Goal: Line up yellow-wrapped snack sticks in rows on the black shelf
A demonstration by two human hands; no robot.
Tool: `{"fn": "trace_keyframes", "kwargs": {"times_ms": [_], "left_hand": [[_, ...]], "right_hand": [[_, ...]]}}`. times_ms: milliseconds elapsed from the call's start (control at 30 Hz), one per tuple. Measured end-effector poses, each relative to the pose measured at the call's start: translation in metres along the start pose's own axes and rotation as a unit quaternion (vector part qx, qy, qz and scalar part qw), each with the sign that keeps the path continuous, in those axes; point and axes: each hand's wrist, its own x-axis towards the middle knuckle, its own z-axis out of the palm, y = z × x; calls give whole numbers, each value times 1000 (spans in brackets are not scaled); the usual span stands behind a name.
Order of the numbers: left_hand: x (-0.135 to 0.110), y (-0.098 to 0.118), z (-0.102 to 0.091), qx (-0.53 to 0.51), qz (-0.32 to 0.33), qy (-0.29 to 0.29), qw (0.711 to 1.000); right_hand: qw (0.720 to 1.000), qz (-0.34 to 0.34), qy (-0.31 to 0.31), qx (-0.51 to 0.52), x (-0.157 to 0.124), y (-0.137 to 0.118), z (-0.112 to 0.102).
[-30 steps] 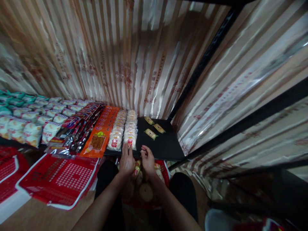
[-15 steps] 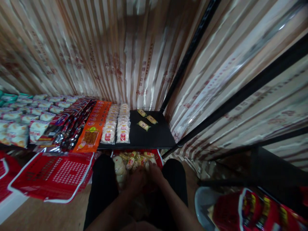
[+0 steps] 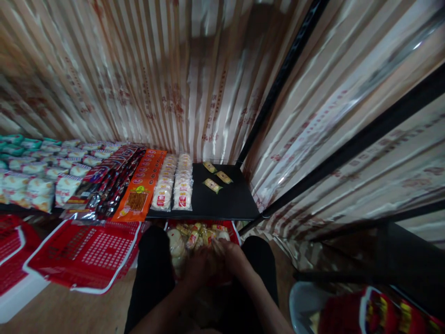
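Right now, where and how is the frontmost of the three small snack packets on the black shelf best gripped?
Probably pinch the small yellow snack packet by its long edges, at mid-length, from above and the front: it lies flat, roughly left to right, and the other two packets lie farther back.

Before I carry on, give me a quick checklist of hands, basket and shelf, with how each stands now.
1. Both hands at the basket between the knees: ok, left hand and right hand are both there.
2. Item held in either hand: cannot tell, too dark around the fingers.
3. Yellow-wrapped snacks present in the basket: ok.
4. Three small packets lying on the black shelf: ok.
5. Those packets squared up with the white packs: not ok, they lie slanted.
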Motion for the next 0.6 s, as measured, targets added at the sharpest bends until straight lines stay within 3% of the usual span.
{"fn": "trace_keyframes", "kwargs": {"times_ms": [133,300,467,600], "left_hand": [[4,10,-11,-168,-70,-1,983],[12,8,-28,-349,-167,46,921],[17,6,-50,-431,-185,95,878],[16,9,-62,-442,-201,113,867]], "right_hand": [[997,-52,20,60,4,-25,-21],[983,-39,18,176,16,-32,-25],[910,3,-18,414,23,-30,-20],[865,29,22,501,27,-31,-15]]}}
